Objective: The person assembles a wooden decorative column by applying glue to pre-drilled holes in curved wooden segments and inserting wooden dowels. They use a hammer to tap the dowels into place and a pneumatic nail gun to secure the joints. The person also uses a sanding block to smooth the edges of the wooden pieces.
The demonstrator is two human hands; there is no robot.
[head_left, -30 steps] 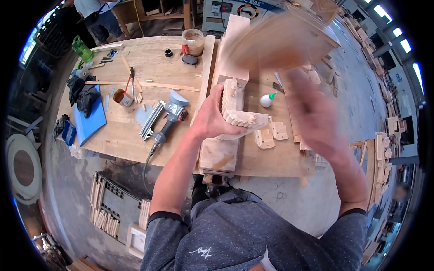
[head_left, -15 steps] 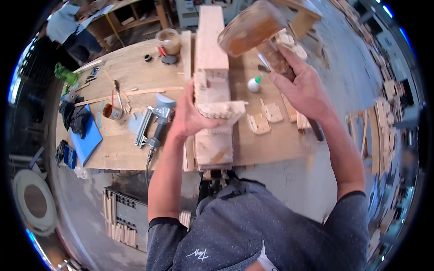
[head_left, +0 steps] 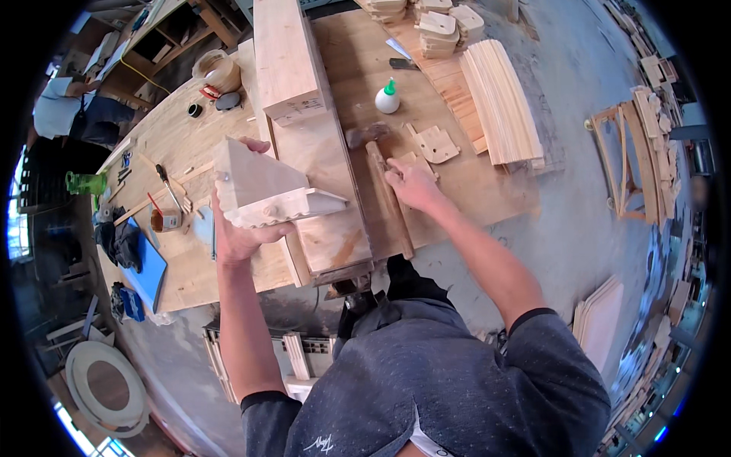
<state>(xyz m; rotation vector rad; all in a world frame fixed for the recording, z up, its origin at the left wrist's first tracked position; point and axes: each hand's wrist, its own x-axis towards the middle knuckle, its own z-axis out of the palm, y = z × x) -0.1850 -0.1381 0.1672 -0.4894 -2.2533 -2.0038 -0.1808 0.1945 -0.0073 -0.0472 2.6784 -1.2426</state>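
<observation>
My left hand [head_left: 242, 238] grips a pale wooden piece of joined boards [head_left: 263, 183] with a scalloped edge, tilted above the left side of the work block. Its thumb is under the near edge and its fingertips show behind the far side. On the bench to the right lies a wooden mallet [head_left: 390, 199], its dark head [head_left: 368, 135] away from me and its handle toward me. The bent fingers of my right hand [head_left: 417, 187] are closed at the handle's right side. Between my hands lies a long flat wooden block [head_left: 324, 183], with a thick squared beam [head_left: 288, 65] on its far part.
A white bottle with a green tip [head_left: 387, 97], flat cut wood pieces [head_left: 435, 143] and a stack of curved slats [head_left: 499, 103] lie to the right. On the left are a plastic tub [head_left: 217, 71], a glue pot with a brush [head_left: 165, 220] and a blue board [head_left: 149, 266]. Another person [head_left: 65, 107] stands far left.
My right hand has brought the mallet down from the air onto the bench. My left hand has lifted the scalloped wooden piece off the block, turned it and moved it left. The view has shifted.
</observation>
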